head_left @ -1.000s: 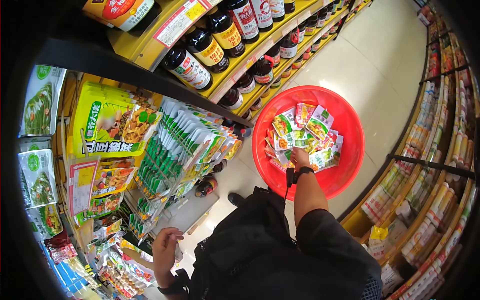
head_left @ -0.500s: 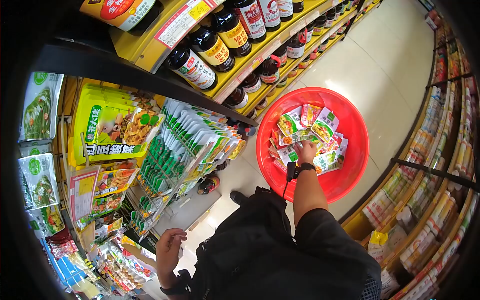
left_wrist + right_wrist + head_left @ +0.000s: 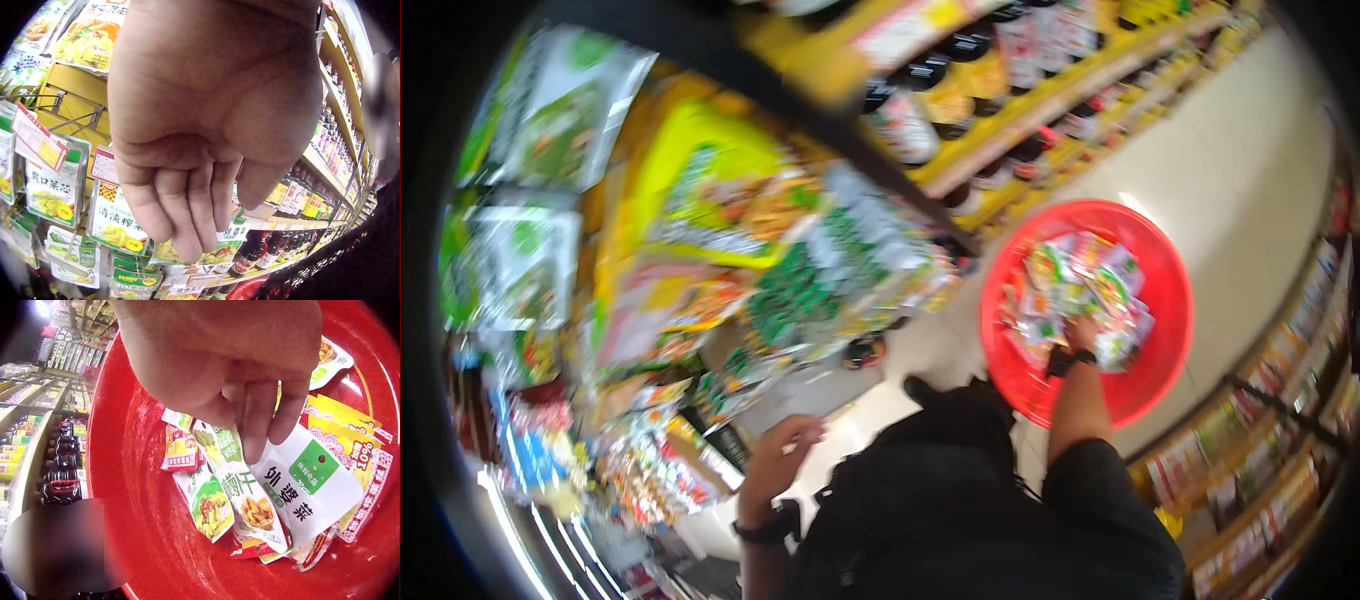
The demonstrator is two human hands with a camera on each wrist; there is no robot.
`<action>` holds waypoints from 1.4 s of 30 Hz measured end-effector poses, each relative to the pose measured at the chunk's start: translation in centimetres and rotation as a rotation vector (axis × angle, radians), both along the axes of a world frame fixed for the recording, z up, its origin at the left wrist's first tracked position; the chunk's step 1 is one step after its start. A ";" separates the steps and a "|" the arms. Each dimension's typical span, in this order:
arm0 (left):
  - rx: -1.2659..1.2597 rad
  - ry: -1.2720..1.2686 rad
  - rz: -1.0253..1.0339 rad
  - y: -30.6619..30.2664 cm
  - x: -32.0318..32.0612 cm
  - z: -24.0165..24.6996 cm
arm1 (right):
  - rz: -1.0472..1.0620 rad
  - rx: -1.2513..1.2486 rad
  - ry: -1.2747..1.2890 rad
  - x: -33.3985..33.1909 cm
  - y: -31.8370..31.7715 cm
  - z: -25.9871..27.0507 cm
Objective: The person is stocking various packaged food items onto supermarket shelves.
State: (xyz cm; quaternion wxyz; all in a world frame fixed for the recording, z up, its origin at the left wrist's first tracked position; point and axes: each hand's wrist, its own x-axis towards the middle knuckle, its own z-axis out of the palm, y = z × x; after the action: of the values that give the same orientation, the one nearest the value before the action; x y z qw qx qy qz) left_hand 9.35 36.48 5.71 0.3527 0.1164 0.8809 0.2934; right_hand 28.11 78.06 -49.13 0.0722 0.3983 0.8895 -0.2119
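In the head view, the red basket point(image 3: 1170, 350) holds several small food packets point(image 3: 1115, 290), and my right hand point(image 3: 1083, 335) reaches down among them. Seen from the right wrist, that hand point(image 3: 228, 362) has its fingers pointing down onto a white and green packet point(image 3: 215, 447), beside a larger white packet point(image 3: 319, 500); no firm grip on either shows. My left hand point(image 3: 778, 458) hangs in the air near the packet rack, loosely bent. The left wrist view shows this hand point(image 3: 212, 106) holding nothing, with hanging packets point(image 3: 115, 219) behind its fingers.
Sauce bottles point(image 3: 1020, 60) line the yellow shelves behind the basket. Large pickle pouches point(image 3: 725, 195) hang on the left. Another shelf point(image 3: 1250, 470) of goods curves along the right. Pale floor tiles point(image 3: 1250, 150) lie between the shelves.
The head view has swung, so the basket appears farther right and lower, and the picture is blurred. My right hand stays among the packets; my left remains raised and empty.
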 end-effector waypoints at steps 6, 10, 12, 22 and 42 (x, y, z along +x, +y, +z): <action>0.077 0.026 -0.104 -1.2 -0.8 -1.4 | -1.021 -1.263 0.786 4.2 0.9 -1.8; 0.139 0.076 -0.147 -2.1 -0.8 -2.4 | -1.135 -1.284 0.740 6.3 1.2 5.6; 0.157 0.067 -0.167 -2.9 -1.0 -2.9 | -0.905 -1.276 0.705 7.6 2.3 5.1; 0.279 0.110 -0.270 -7.8 -2.1 -4.6 | -0.284 -1.375 0.662 -3.0 -4.2 26.9; 0.799 0.329 0.202 -28.3 -2.2 -1.0 | 1.188 -0.723 0.579 -21.6 -42.8 60.4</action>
State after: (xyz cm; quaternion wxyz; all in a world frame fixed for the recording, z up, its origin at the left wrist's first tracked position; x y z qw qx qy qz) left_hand 7.14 8.21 4.74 0.1046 0.2022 0.7495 0.6216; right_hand 6.53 35.27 11.29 0.0638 -0.2684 0.8133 -0.5123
